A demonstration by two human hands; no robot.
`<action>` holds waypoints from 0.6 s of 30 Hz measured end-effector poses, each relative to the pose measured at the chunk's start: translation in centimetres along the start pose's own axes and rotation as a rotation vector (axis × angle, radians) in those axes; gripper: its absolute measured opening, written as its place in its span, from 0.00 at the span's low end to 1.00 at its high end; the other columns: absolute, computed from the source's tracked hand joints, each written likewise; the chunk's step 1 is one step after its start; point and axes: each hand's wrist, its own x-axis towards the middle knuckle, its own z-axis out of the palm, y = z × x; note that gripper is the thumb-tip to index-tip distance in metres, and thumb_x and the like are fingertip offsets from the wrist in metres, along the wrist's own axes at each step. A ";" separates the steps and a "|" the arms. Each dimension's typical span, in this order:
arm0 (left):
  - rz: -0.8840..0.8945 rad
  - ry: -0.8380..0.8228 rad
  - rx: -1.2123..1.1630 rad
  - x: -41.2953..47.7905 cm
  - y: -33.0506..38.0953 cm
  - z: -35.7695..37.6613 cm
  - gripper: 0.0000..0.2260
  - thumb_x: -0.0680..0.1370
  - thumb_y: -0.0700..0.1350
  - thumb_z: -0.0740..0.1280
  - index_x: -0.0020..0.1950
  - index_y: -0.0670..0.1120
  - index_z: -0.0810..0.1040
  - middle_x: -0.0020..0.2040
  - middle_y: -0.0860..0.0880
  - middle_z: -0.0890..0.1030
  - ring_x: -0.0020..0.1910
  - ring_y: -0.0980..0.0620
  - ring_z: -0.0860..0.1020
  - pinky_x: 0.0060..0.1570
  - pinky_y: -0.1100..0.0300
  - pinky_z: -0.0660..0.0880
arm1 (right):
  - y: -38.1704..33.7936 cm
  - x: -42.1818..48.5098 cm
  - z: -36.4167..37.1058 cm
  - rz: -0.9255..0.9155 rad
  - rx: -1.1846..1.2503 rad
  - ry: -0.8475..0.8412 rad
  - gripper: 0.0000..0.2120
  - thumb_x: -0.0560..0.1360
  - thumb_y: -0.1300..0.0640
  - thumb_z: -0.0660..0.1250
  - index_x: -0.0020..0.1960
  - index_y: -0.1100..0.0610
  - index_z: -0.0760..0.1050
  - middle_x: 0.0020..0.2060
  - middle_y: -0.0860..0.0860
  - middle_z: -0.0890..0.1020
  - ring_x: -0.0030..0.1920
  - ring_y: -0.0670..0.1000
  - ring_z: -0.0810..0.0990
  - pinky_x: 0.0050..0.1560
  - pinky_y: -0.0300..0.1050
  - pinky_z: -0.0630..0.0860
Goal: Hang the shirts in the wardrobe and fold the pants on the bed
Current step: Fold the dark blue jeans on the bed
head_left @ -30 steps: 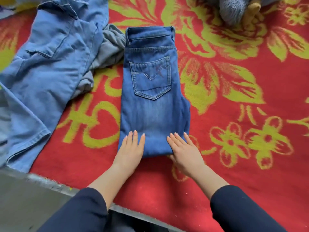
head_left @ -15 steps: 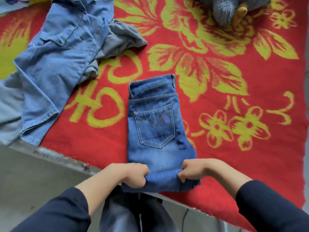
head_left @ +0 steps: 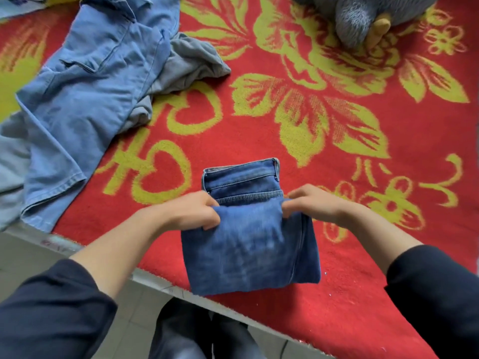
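Dark blue jeans [head_left: 248, 244] lie folded near the front edge of the bed, waistband away from me. My left hand [head_left: 191, 211] grips the left corner of the folded-over lower part. My right hand [head_left: 311, 203] grips its right corner. The lifted fold covers the back pocket, and only the waistband shows beyond my hands. A light blue denim shirt [head_left: 77, 99] lies spread at the left, with a grey garment [head_left: 186, 63] crumpled under its right side.
The bed carries a red blanket [head_left: 259, 130] with yellow-green flowers. A grey plush toy [head_left: 363, 19] sits at the far edge. The bed's front edge [head_left: 155, 281] runs diagonally below the jeans, with grey tiled floor [head_left: 26, 260] beyond it.
My hands went from lying flat on the jeans' lower end to gripping it, then carried it up over the back pocket toward the waistband. The view shifted back from the bed.
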 end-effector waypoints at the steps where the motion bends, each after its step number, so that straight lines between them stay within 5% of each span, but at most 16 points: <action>1: 0.009 0.088 0.019 0.7 0.0 -0.8 0.04 0.57 0.46 0.60 0.29 0.47 0.68 0.26 0.51 0.67 0.26 0.53 0.63 0.27 0.60 0.59 | -0.3 0.7 -0.4 -0.032 0.028 0.069 0.10 0.60 0.48 0.67 0.30 0.53 0.70 0.27 0.47 0.66 0.30 0.47 0.62 0.31 0.45 0.57; 6: 0.027 0.474 0.090 4.0 -0.7 -1.5 0.04 0.64 0.48 0.62 0.31 0.49 0.72 0.28 0.51 0.74 0.33 0.46 0.74 0.31 0.57 0.67 | 0.2 4.4 -0.1 -0.111 -0.044 0.361 0.15 0.70 0.54 0.65 0.30 0.54 0.62 0.26 0.46 0.65 0.27 0.46 0.62 0.28 0.42 0.58; 9: 0.048 0.621 0.096 5.6 -1.0 -1.1 0.08 0.66 0.49 0.60 0.39 0.50 0.76 0.33 0.52 0.78 0.39 0.45 0.77 0.36 0.55 0.69 | 1.0 6.5 0.1 -0.138 -0.024 0.452 0.12 0.71 0.54 0.65 0.33 0.58 0.66 0.27 0.47 0.69 0.29 0.47 0.64 0.27 0.40 0.59; 12: 0.041 0.700 0.148 7.6 -1.8 -1.1 0.10 0.72 0.45 0.63 0.52 0.52 0.77 0.46 0.52 0.79 0.51 0.48 0.75 0.52 0.52 0.69 | 1.5 8.4 -0.2 -0.139 -0.084 0.480 0.09 0.73 0.54 0.65 0.41 0.60 0.74 0.36 0.51 0.77 0.38 0.51 0.73 0.38 0.44 0.68; 15: -0.032 0.658 0.373 8.9 -2.6 -0.3 0.19 0.77 0.43 0.61 0.68 0.50 0.69 0.64 0.50 0.71 0.68 0.48 0.65 0.70 0.42 0.57 | 1.6 9.4 0.4 -0.135 -0.288 0.533 0.11 0.77 0.51 0.62 0.57 0.54 0.75 0.52 0.52 0.77 0.56 0.55 0.74 0.55 0.51 0.71; 18: 0.201 0.642 0.552 9.7 -2.2 1.4 0.24 0.78 0.40 0.55 0.75 0.45 0.60 0.75 0.45 0.61 0.77 0.48 0.52 0.74 0.49 0.41 | 0.5 9.3 2.0 -0.328 -0.332 0.607 0.23 0.75 0.48 0.60 0.69 0.55 0.69 0.67 0.51 0.71 0.69 0.53 0.67 0.66 0.52 0.64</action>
